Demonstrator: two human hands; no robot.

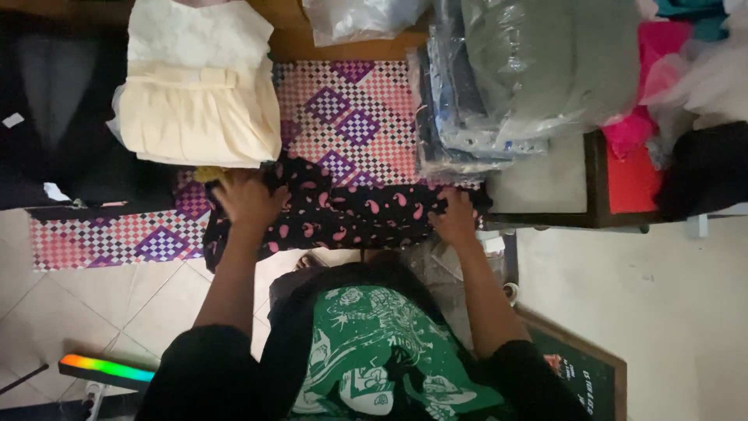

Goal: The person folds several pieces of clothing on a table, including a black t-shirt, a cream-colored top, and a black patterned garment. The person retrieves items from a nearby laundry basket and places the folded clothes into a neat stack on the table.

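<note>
A black garment with pink paisley marks [343,214] lies flat on a checked pink, purple and white mat [351,117]. My left hand [248,199] presses on its left end, fingers spread, near a small yellow piece of cloth. My right hand [455,218] rests on its right end, fingers curled over the fabric edge. Whether either hand grips the cloth is unclear.
A folded stack of cream and white fabric [199,101] sits at the back left. Plastic-wrapped clothes [514,86] are piled at the back right, with pink cloth [647,86] beyond. Dark clothing [62,117] lies at far left. A low wooden stand [592,187] is to the right. Tiled floor [117,296] is below.
</note>
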